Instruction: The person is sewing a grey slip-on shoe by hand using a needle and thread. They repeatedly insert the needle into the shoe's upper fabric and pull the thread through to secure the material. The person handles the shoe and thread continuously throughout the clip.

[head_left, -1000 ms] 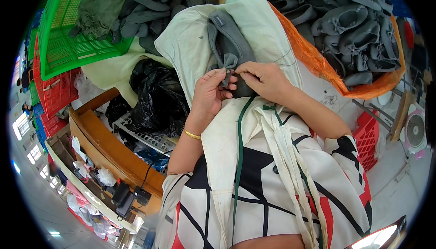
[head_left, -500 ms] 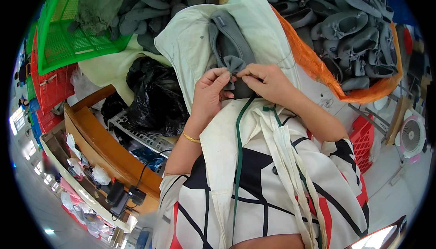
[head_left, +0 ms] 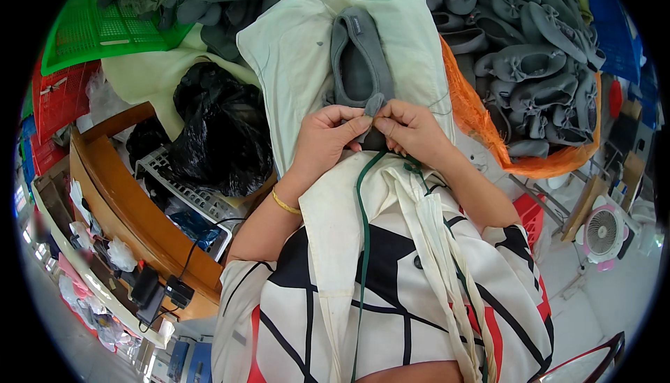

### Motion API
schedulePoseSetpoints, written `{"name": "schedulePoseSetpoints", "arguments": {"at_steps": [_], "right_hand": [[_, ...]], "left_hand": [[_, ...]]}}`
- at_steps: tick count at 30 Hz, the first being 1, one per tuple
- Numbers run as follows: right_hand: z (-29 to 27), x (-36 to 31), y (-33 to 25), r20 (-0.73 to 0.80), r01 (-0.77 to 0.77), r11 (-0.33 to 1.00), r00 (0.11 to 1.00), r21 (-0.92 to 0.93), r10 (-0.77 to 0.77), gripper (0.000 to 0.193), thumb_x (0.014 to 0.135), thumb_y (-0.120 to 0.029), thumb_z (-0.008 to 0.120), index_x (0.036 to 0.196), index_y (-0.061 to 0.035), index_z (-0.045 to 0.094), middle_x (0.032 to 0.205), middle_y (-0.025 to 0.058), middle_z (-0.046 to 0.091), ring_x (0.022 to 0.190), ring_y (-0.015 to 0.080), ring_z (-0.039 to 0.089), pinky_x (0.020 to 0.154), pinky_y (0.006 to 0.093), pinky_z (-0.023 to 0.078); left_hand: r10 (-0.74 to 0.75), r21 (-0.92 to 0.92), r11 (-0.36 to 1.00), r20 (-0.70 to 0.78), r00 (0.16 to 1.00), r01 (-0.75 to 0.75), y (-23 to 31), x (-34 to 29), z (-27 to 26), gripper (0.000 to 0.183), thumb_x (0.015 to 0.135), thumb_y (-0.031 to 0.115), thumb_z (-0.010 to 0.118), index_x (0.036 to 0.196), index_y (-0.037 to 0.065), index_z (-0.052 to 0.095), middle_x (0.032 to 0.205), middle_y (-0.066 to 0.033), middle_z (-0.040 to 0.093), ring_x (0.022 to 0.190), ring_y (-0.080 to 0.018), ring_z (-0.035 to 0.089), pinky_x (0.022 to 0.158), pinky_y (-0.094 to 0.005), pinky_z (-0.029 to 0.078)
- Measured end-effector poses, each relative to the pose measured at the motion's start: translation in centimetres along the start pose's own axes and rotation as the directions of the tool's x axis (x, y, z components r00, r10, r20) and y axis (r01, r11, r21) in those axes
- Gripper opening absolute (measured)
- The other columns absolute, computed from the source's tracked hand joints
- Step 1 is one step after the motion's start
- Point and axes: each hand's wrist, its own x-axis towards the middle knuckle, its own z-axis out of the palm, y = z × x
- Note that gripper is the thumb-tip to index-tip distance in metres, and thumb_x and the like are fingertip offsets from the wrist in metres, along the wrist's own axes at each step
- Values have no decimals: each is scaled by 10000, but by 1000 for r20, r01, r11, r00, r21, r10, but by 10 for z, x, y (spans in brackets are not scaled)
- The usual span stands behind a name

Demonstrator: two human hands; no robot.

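A grey fabric slipper [head_left: 358,62] lies on a white cloth-covered pad [head_left: 417,48] over my lap, its heel pointing away and its toe toward me. At the toe is a small grey bow [head_left: 374,105], pinched and folded up between both hands. My left hand [head_left: 322,137] holds the bow's left side between thumb and forefinger. My right hand [head_left: 417,133] is closed in a pinch against the bow's right side, fingertips almost touching the left ones. A thin dark thread [head_left: 441,106] curves over the pad beside my right hand. Any needle is too small to make out.
An orange sack [head_left: 481,128] full of grey slippers [head_left: 527,63] stands at the far right. Far left are a green basket [head_left: 91,30] and more grey slippers. A black plastic bag [head_left: 216,138] and a wooden drawer [head_left: 132,187] sit at left; a fan [head_left: 604,233] stands right.
The bow, spread over the toe before, is now gathered upright between my fingertips. My right hand has come down and in toward my left. The view has shifted slightly.
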Motion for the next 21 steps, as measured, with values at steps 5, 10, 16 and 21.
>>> {"name": "schedulePoseSetpoints", "arguments": {"at_steps": [5,10,16,21], "right_hand": [[2,2,-6,-17,-53,998,998,-20,52,132,991,-150,607,924,-37,619,687,-5,592,583,47,538,533,211,438],[3,1,-7,-22,43,999,999,26,-42,280,958,-269,657,1075,-24,587,707,5,589,609,69,533,542,231,440],[7,7,-4,-136,209,942,958,-262,-251,423,928,-306,666,1179,8,533,703,15,564,609,102,501,561,289,410],[14,10,-6,-120,214,966,965,-143,-232,356,950,-250,626,1182,3,531,688,24,543,598,110,492,566,285,413]], "left_hand": [[4,-4,1000,-15,1000,-4,0,-2,2,176,904,104,744,1047,5,719,847,-25,697,618,-61,586,531,-195,487],[73,19,997,-23,997,-73,0,0,4,173,903,112,748,1039,9,723,825,-13,688,608,-52,576,523,-193,482],[77,127,989,-10,997,-75,4,-4,7,163,905,118,748,1031,16,729,839,-13,696,627,-37,578,525,-179,468],[65,137,989,-5,998,-64,4,-4,10,137,913,111,736,1016,21,731,827,-1,696,627,-36,575,533,-174,467]]}}
